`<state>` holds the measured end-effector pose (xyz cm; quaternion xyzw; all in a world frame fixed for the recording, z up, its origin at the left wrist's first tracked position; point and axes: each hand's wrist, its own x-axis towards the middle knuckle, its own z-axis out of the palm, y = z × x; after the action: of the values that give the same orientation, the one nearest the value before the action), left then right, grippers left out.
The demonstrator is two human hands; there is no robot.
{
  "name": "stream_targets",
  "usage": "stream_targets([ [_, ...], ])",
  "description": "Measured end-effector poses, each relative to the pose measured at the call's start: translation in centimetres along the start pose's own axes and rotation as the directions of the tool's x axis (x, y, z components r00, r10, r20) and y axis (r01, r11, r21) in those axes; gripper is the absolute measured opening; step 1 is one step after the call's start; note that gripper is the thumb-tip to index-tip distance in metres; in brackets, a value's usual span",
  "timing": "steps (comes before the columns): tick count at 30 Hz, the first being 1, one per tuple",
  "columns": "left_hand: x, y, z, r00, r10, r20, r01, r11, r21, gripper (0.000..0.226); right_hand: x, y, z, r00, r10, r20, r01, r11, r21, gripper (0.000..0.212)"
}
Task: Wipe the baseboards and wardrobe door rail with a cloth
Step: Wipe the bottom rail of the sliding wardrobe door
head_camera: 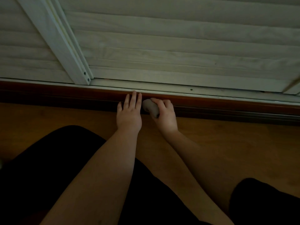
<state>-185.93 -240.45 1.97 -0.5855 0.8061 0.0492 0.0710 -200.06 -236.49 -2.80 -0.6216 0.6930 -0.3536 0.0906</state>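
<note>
— How many cloths are seen, and where?

— One grey cloth is seen, bunched into a wad. It is gripped by the right hand, whose fingers are curled round it, and it is pressed against the dark reddish-brown baseboard just under the wardrobe door rail.

— And the other hand?

— The left hand is laid flat, fingers straight and close together, with nothing held. Its fingertips are set on the upper edge of the baseboard, touching the rail. The two hands are just beside each other, with the cloth between them.

— What is counted on the rail?

— One pale metal rail is seen along the foot of the wardrobe, with one small dark screw in it to the right of the hands. Two pale wood-grain sliding doors are shown above it, parted by one white upright frame strip; two screws are set at that strip's lower end.

— And nearer the camera?

— Two bare forearms are seen reaching forward over one orange-brown wooden floor. Dark clothing is seen over the legs at the lower left and lower right. The light is dim.
</note>
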Motion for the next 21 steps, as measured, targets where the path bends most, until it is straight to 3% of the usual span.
stream_targets([
  [8,-0.2,-0.2,0.0,1.000,0.002,-0.013,-0.002,1.000,-0.005,0.104,-0.4,2.6,-1.5,0.999,-0.037,0.008,0.037,0.999,-0.028,0.062],
  [21,-0.4,-0.3,-0.3,1.000,0.011,0.015,-0.011,1.000,0.006,0.099,-3.5,9.0,-8.8,0.925,0.336,-0.176,-0.296,0.930,0.218,0.043],
])
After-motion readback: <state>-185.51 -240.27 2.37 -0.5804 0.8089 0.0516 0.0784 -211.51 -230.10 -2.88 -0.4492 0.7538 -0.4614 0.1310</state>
